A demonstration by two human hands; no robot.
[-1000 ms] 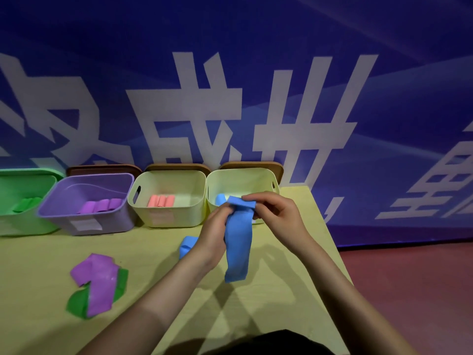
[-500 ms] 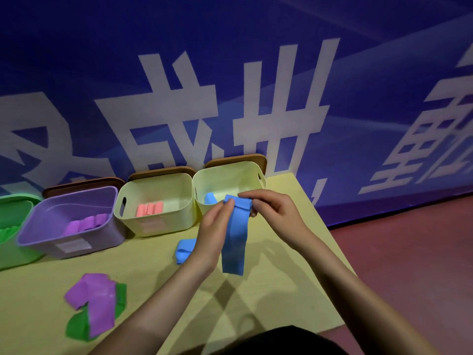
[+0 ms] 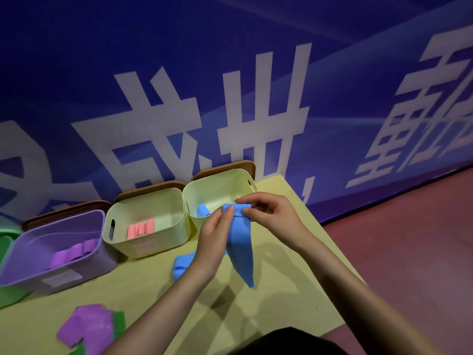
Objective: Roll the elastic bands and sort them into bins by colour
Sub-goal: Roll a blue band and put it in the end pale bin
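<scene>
L hand (image 3: 213,242): pinching top fold of long blue elastic band (image 3: 240,249).
R hand (image 3: 268,213): pinching same fold, opp. side.
Band: hangs over yellow-green table (image 3: 294,265).

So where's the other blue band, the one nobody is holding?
The loose blue band lies on the yellow table, just behind the left hand, in front of the two pale yellow bins.

Blue wall banner (image 3: 230,73) – large white Chinese characters, cropped; "世" legible.
</scene>
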